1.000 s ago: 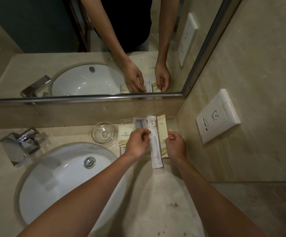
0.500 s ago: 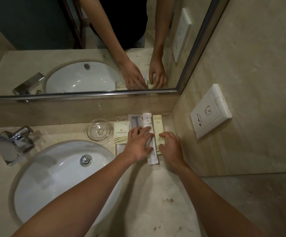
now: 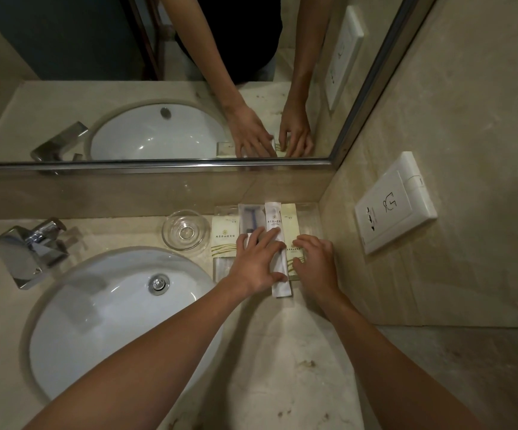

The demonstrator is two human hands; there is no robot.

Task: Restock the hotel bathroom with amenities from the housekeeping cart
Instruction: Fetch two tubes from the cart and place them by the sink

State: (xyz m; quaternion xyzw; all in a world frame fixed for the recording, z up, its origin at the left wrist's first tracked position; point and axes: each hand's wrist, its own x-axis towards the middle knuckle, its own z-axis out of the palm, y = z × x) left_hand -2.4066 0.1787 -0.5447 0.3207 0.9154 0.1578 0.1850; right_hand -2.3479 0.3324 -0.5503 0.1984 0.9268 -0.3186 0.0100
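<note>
Back right corner of the countertop (image 3: 282,352): amenity tray (image 3: 309,212) hemmed by backsplash (image 3: 127,193) behind, side wall (image 3: 437,119) with socket plate (image 3: 395,203) at right, glass dish (image 3: 184,230) just left; open approach over front edge, between basin (image 3: 102,321) and wall.

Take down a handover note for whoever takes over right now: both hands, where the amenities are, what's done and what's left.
Left-hand grip: open, fingers flat on the long white sachet and razor packet.
Right-hand grip: open, fingertips on the right cream packet.
Four packets lie side by side in the clear tray beside the glass dish; left cream packet untouched.
Done: packets placed. Left: probably square up the white sachet, which sticks out past the tray's near edge, then let go.
</note>
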